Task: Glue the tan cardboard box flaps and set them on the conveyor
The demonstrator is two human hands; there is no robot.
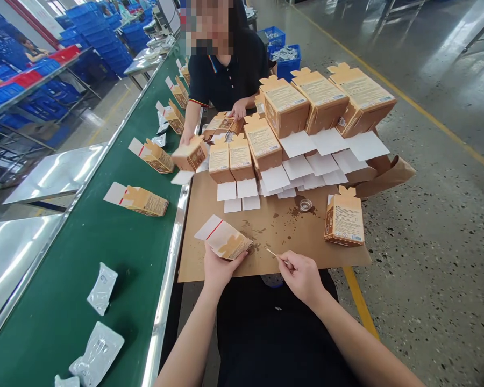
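My left hand grips a small brown carton with a white flap and a red stripe, holding it tilted over the brown cardboard sheet on my lap. My right hand pinches a thin stick whose tip points toward the carton's end. A small clear dish sits on the stained cardboard ahead. One closed carton stands to the right.
Rows of brown cartons with white flaps pile up at the far end of the cardboard. A person opposite handles a carton. On the green conveyor belt to the left lie cartons and clear plastic bags. Blue crates stand behind.
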